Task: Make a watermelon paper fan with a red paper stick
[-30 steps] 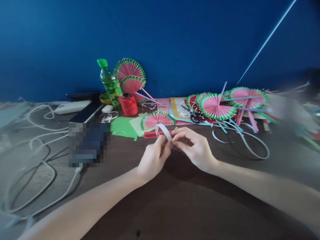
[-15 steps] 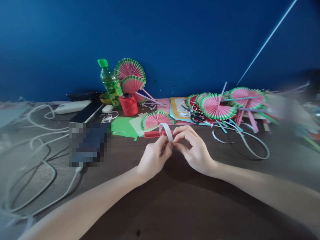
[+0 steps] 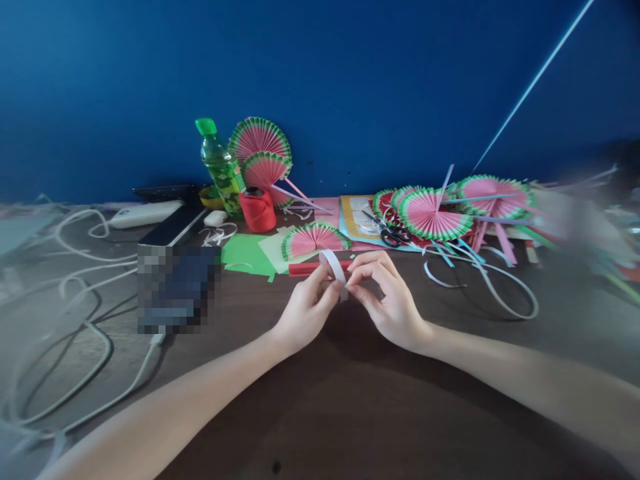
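Note:
My left hand point(image 3: 307, 310) grips a roll of white tape point(image 3: 333, 264), thumb on the near side and fingers reaching into the ring. The roll stands on edge, slightly tilted, above the dark table. At its right edge my right hand point(image 3: 385, 293) pinches with thumb and fingertips, where a small white bit, seemingly the tape's end, shows. Just behind the hands lie a strip of red paper point(image 3: 305, 269) and a pleated pink and green paper fan point(image 3: 316, 241).
To the left are a phone point(image 3: 180, 287), white cables point(image 3: 107, 343), a green-capped bottle point(image 3: 219, 163) and a red container point(image 3: 258, 210). Green paper point(image 3: 247, 253) lies mid-table. Scissors point(image 3: 393, 235) and several paper fans point(image 3: 436, 213) are at back right, before a blue wall point(image 3: 320, 80).
The tape roll has turned and dropped slightly in my left hand, whose thumb now lies across its near side. My right hand stays at the roll's right edge.

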